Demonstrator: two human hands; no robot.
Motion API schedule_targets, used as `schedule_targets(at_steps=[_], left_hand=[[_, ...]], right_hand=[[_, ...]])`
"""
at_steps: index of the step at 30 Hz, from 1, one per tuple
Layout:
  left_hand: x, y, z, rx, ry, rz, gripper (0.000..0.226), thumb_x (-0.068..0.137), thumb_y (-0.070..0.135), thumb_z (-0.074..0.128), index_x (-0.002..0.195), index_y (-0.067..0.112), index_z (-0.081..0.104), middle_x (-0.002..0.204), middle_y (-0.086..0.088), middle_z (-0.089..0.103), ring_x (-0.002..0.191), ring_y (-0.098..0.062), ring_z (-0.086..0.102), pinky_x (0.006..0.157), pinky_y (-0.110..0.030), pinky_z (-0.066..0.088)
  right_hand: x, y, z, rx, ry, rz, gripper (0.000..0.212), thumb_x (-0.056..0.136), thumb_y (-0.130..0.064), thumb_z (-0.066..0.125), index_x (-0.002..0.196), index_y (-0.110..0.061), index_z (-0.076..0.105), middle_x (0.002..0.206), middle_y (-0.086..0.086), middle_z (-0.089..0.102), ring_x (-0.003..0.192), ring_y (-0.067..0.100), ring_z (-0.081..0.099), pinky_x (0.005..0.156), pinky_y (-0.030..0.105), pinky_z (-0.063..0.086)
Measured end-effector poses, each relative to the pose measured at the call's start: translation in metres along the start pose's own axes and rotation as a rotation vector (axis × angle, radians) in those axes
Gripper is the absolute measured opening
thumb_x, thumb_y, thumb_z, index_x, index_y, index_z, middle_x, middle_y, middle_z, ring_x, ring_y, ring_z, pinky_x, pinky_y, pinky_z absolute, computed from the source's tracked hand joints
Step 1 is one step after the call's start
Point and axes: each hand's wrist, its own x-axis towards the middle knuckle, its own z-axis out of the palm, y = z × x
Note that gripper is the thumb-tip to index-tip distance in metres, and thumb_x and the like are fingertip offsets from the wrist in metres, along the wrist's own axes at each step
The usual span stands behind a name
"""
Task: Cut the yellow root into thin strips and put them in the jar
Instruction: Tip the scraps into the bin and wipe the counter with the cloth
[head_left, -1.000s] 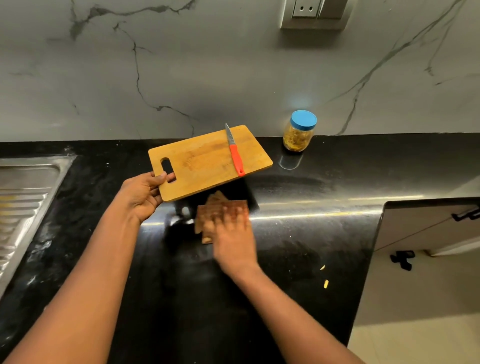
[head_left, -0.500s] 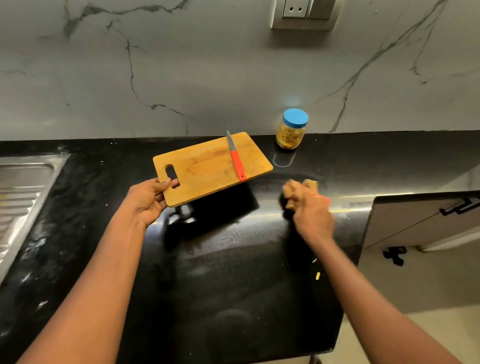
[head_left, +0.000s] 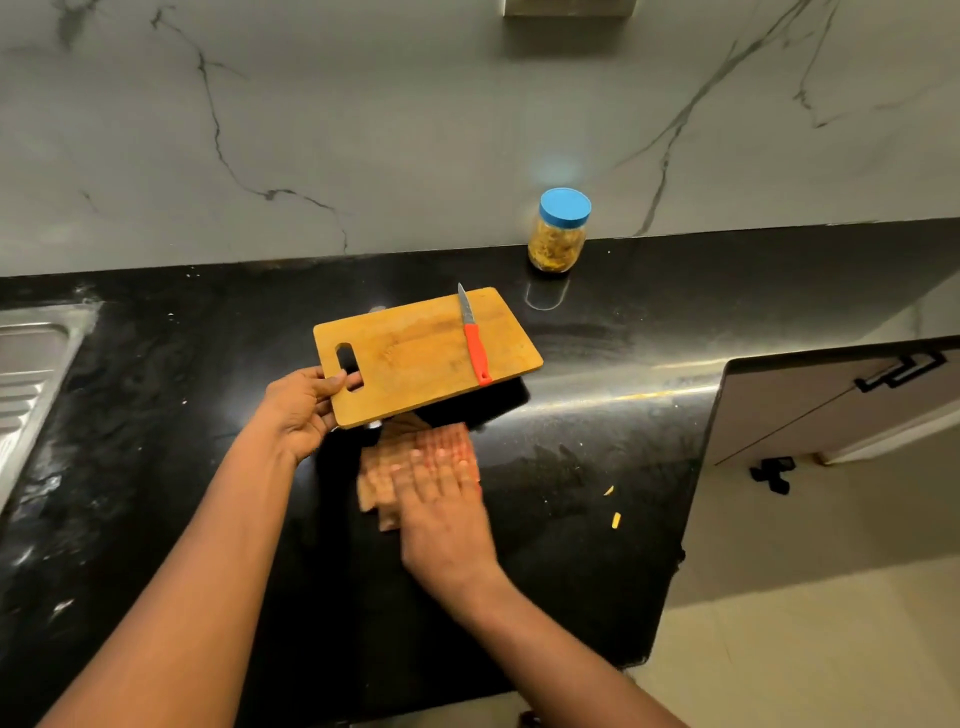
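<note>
Head view: the left hand (head_left: 304, 410) grips the board (head_left: 415, 358) at its handle end, thumb on top beside the slot and fingers curled underneath. The board is held above the counter (head_left: 156, 415), with a dark reflection below its right half. A knife (head_left: 472, 338) with an orange handle lies on the right part of the board, blade pointing toward the wall (head_left: 363, 130).

The right hand (head_left: 441, 499) lies flat on a brownish cloth (head_left: 379, 478) on the counter, just in front of the board's near edge. Its fingers are straight and spread, pressing down on the cloth. Hand and cloth are blurred, so the cloth's folds cannot be made out.

The jar (head_left: 558, 231) stands upright at the back of the counter against the wall, beyond the board's right corner and apart from it. Its blue lid (head_left: 564, 207) is on, and yellow strips fill most of the glass. Two small yellow bits (head_left: 615, 519) lie loose on the counter to the right of the right hand, near the counter's edge.

A steel sink (head_left: 26, 374) shows at the far left. At the right, a pale cabinet door (head_left: 831, 405) with a black handle (head_left: 898, 371) sits beneath the counter.
</note>
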Motion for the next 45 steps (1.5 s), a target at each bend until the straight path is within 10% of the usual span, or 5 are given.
schedule_targets(at_steps=[11, 16, 21, 28, 45], left_hand=[[0.007, -0.031, -0.005, 0.025, 0.078, -0.044, 0.014, 0.098, -0.004, 0.051, 0.098, 0.008, 0.058, 0.094, -0.011, 0.068, 0.077, -0.015, 0.07, 0.056, -0.029, 0.061], [0.013, -0.037, -0.011, 0.259, 0.249, 0.04, 0.012, 0.086, 0.002, 0.072, 0.092, 0.008, 0.064, 0.092, -0.013, 0.072, 0.079, -0.024, 0.072, 0.061, -0.034, 0.063], [0.012, -0.037, -0.008, 0.778, 0.449, 0.2, 0.025, 0.064, 0.019, 0.083, 0.07, -0.002, 0.07, 0.07, -0.014, 0.069, 0.063, -0.031, 0.069, 0.062, -0.04, 0.061], [0.002, -0.036, 0.003, 1.108, 0.478, 0.273, 0.047, 0.066, 0.025, 0.084, 0.055, 0.013, 0.04, 0.053, -0.005, 0.04, 0.051, -0.021, 0.04, 0.044, -0.027, 0.028], [-0.025, -0.062, -0.023, 1.362, 0.494, 0.343, 0.038, 0.087, 0.035, 0.065, 0.069, 0.001, 0.062, 0.083, -0.016, 0.061, 0.076, -0.035, 0.058, 0.062, -0.036, 0.042]], right_hand=[[-0.013, 0.168, -0.038, -0.161, 0.065, 0.434, 0.055, 0.087, -0.015, 0.042, 0.142, -0.014, 0.039, 0.146, 0.012, 0.042, 0.135, 0.033, 0.037, 0.111, 0.049, 0.03], [-0.002, 0.165, -0.078, 0.075, 0.251, 0.602, 0.026, 0.087, -0.016, 0.044, 0.109, -0.022, 0.054, 0.101, 0.011, 0.066, 0.093, 0.035, 0.061, 0.075, 0.041, 0.047], [-0.03, 0.071, -0.073, 0.136, 0.368, 0.31, 0.027, 0.079, -0.02, 0.054, 0.104, -0.021, 0.062, 0.088, 0.007, 0.065, 0.075, 0.029, 0.064, 0.057, 0.035, 0.052], [-0.095, -0.038, 0.0, 0.048, -0.103, -0.05, 0.071, 0.089, -0.053, 0.034, 0.147, -0.014, 0.022, 0.155, 0.014, 0.025, 0.136, 0.049, 0.023, 0.106, 0.059, 0.026], [-0.146, 0.089, -0.011, -0.034, -0.106, -0.073, 0.057, 0.096, -0.049, 0.035, 0.149, -0.04, 0.013, 0.158, -0.013, 0.011, 0.147, 0.024, 0.006, 0.115, 0.046, 0.013]])
